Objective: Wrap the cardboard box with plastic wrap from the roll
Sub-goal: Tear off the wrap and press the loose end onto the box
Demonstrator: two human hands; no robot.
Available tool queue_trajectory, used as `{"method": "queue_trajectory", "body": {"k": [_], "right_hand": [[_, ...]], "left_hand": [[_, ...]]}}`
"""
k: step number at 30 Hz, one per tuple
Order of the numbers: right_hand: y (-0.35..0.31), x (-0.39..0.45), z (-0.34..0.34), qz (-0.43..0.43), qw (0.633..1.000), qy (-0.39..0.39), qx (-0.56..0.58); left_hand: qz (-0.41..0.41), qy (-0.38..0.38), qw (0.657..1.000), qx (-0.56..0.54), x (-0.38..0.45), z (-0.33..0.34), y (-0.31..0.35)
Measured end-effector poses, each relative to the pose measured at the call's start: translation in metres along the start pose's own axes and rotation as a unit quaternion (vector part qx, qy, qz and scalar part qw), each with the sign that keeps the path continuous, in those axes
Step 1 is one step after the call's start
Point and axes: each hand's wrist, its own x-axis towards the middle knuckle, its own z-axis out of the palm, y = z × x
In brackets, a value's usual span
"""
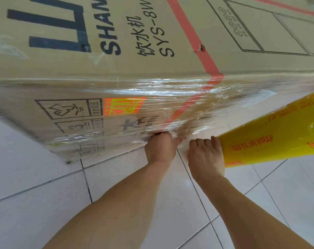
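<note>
Brown corrugated cardboard box [152, 74] lay long across the white floor tiles [36, 177], printed "SHAN…" and "SYS-8W…" in black beside a red tape strip [192, 36]. I saw clear plastic wrap [170, 97] already stretched over its near side, covering an orange warning sticker [124, 108]. My left hand [160, 150] pinched the film's bunched edge against the lower box face. My right hand [205, 155] curled round the end of the yellow roll [271, 139], marked "NAN YA JIN WRAP", just beside the box.
</note>
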Motion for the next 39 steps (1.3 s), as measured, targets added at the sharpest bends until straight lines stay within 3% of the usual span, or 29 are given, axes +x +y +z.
{"method": "queue_trajectory", "body": {"k": [10,15,23,27,32,39], "right_hand": [[-0.001,-0.003,0.006,0.010,0.999,0.021,0.032],[-0.005,0.005,0.005,0.019,0.999,-0.005,0.031],[-0.005,0.016,0.004,0.018,0.997,-0.045,0.055],[-0.004,0.021,-0.001,-0.015,0.995,-0.097,0.029],[0.001,0.014,-0.006,-0.035,0.991,-0.128,0.006],[0.000,0.010,0.001,-0.034,0.990,-0.135,0.036]], "left_hand": [[-0.023,0.011,0.999,0.039,-0.009,0.001,0.004],[-0.010,-0.004,0.997,0.081,-0.010,0.004,0.001],[0.025,-0.033,0.999,0.026,0.003,0.013,-0.011],[0.041,-0.017,0.997,0.057,0.004,0.013,-0.011],[0.000,0.006,0.998,0.055,0.006,0.016,-0.004],[0.044,0.007,0.993,0.108,0.000,0.010,-0.006]]}}
